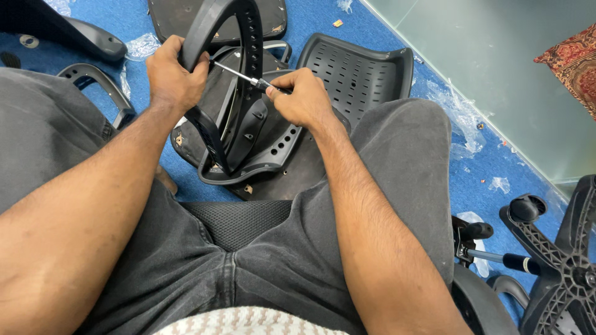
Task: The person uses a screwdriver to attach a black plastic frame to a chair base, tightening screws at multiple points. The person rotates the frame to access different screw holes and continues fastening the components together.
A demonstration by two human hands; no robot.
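- Sitting on a mesh seat point(239, 220) at the near edge, the person has both knees spread, with the chair parts on the blue carpet point(496, 161) between them.
- Near right, a black star base point(562, 267) with a caster and a gas cylinder point(496, 255) lies partly cut off by the frame edge.
- Further out, the right hand point(304, 99) is closed in a fist around the handle of a screwdriver point(248, 77); the handle itself is almost wholly hidden in the palm, so only the metal shaft shows.
- The shaft's long axis runs from that fist up and to the left, its tip meeting the inner face of the curved black frame point(239, 68). The exact screw or hole at the tip is too small to make out.
- The left hand point(174, 74) is wrapped tight around the left limb of that same frame, fingers point(202, 62) curled over its edge just beside the tip, steadying it upright.
- Of the two hands, the left lies nearer the tip.
- Below the frame, a dark seat pan point(273, 167) lies flat on the carpet, partly covered by it.
- Far right, a perforated back shell point(360, 68) sits behind; far left, an armrest point(102, 87) and bits of clear plastic wrap point(143, 44).
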